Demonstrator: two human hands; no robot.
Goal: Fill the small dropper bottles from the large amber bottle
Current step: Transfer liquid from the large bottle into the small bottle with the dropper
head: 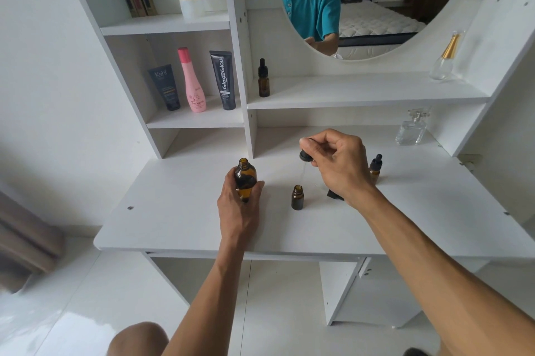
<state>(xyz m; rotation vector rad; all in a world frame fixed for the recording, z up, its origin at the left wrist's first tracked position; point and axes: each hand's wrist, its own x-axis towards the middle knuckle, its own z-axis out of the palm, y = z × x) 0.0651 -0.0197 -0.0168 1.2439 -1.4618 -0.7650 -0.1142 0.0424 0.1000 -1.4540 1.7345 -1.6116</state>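
Observation:
The large amber bottle [245, 179] stands uncapped on the white desk [179, 225], gripped round its body by my left hand [240, 208]. An open small amber dropper bottle [297, 197] stands to its right. My right hand [338, 164] hovers above and right of it, pinching a black dropper cap [306, 155] whose thin glass pipette points down toward the small bottle. A capped small dropper bottle [375, 167] stands behind my right wrist. A black cap [334, 195] lies half hidden under that wrist. Another capped dropper bottle [263, 78] stands on the shelf.
Shelving rises at the back with three cosmetic tubes and bottles [197, 80] in the left cubby. A round mirror [362, 2] hangs above. Clear perfume bottles stand at the right: one on the desk [411, 129], one on the shelf [443, 60].

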